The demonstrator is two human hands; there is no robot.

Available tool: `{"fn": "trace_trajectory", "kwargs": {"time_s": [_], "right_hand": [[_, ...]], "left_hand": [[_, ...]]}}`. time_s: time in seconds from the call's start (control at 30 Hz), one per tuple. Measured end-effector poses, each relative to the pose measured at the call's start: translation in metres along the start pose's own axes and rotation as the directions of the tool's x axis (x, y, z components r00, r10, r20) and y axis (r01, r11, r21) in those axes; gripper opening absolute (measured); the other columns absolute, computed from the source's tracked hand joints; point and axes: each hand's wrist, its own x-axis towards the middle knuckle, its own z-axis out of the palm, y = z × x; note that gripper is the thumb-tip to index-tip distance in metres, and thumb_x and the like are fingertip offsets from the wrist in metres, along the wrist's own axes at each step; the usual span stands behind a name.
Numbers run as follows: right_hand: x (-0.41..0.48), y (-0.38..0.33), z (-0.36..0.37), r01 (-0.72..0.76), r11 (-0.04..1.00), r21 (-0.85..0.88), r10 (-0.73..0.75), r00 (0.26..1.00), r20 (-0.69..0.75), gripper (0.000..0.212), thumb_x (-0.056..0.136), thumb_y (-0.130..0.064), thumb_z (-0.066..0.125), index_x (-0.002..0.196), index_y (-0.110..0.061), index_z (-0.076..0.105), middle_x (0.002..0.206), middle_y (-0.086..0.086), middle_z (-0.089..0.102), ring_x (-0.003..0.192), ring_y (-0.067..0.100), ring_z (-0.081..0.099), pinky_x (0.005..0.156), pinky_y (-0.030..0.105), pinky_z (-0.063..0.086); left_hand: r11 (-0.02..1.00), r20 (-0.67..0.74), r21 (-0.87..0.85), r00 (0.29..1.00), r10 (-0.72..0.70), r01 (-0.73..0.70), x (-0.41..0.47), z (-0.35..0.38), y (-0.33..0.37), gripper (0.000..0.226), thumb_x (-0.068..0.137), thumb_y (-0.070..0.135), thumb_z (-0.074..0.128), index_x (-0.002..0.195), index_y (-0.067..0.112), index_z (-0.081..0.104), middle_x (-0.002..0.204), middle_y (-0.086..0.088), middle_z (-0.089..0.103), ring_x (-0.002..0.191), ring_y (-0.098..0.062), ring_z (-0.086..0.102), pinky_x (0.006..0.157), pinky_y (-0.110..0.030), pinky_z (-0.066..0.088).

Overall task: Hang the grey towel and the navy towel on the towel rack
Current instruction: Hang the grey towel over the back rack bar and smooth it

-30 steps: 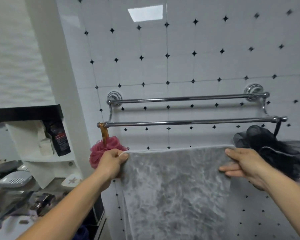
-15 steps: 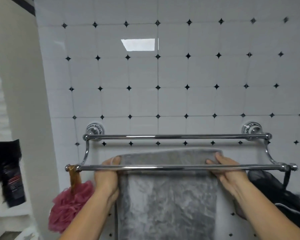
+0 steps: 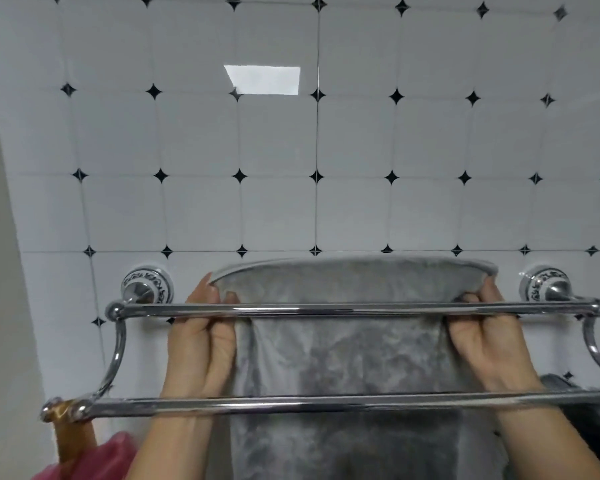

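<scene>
We reach between the rack's (image 3: 326, 310) two bars, the grey towel (image 3: 354, 355) stretched between our hands, its top edge above the upper bar. It looks soft, light, limp. Left hand (image 3: 201, 341) and right hand (image 3: 489, 344) each pinch a top corner, the best hold.

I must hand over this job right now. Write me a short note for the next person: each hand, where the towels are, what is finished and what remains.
Left hand: shut on the grey towel at its top left corner.
Right hand: shut on its top right corner.
The towel's top edge is raised above the upper bar of the towel rack, on the wall side; the rest hangs down behind the lower bar.
Done: nothing is hung yet.
Left: fold the grey towel over the upper bar and let go. The navy towel is not in view; find it and hang it too.
</scene>
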Motion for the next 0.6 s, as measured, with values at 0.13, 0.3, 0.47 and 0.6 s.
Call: {"fn": "trace_trajectory", "kwargs": {"time_s": [0.13,0.3,0.47,0.6], "right_hand": [[-0.014,-0.002,-0.009,-0.128,0.965,0.23,0.087,0.98,0.18,0.022,0.09,-0.003,0.049,0.095,-0.012,0.068,0.093,0.001,0.069,0.096,0.015,0.068,0.089,0.035,0.055],[-0.028,-0.008,-0.008,0.085,0.995,-0.057,-0.081,0.995,0.057,0.035,0.089,-0.016,0.048,0.115,0.008,0.053,0.106,0.026,0.061,0.113,0.042,0.054,0.114,0.051,0.022],[-0.017,-0.002,0.001,0.075,0.997,0.01,-0.075,0.977,0.198,0.026,0.083,-0.014,0.06,0.059,-0.02,0.051,0.062,-0.005,0.055,0.075,0.012,0.064,0.082,0.026,0.053],[-0.013,0.004,-0.01,0.26,0.949,-0.18,-0.237,0.961,0.14,0.036,0.086,0.006,0.046,0.068,-0.024,0.043,0.07,-0.008,0.053,0.076,0.011,0.058,0.076,0.024,0.054]], "left_hand": [[0.978,0.043,-0.209,0.999,0.003,0.006,-0.009,-0.001,-0.002,0.044,0.074,-0.014,0.037,0.081,0.004,0.077,0.076,-0.009,0.07,0.075,-0.017,0.072,0.077,-0.028,0.06],[0.964,0.249,-0.259,0.961,0.121,-0.054,-0.018,0.009,0.0,0.025,0.069,0.018,0.07,0.092,0.01,0.067,0.071,-0.001,0.061,0.079,-0.018,0.064,0.086,-0.033,0.054],[0.979,0.222,-0.046,0.954,0.202,-0.197,-0.013,0.011,-0.01,0.037,0.074,-0.011,0.059,0.078,0.026,0.061,0.064,0.01,0.052,0.069,-0.007,0.056,0.08,-0.023,0.053],[0.946,0.139,0.073,0.943,0.303,-0.315,-0.012,0.003,-0.017,0.044,0.073,-0.016,0.048,0.076,0.026,0.06,0.08,0.01,0.063,0.082,-0.009,0.064,0.088,-0.022,0.052]]}}
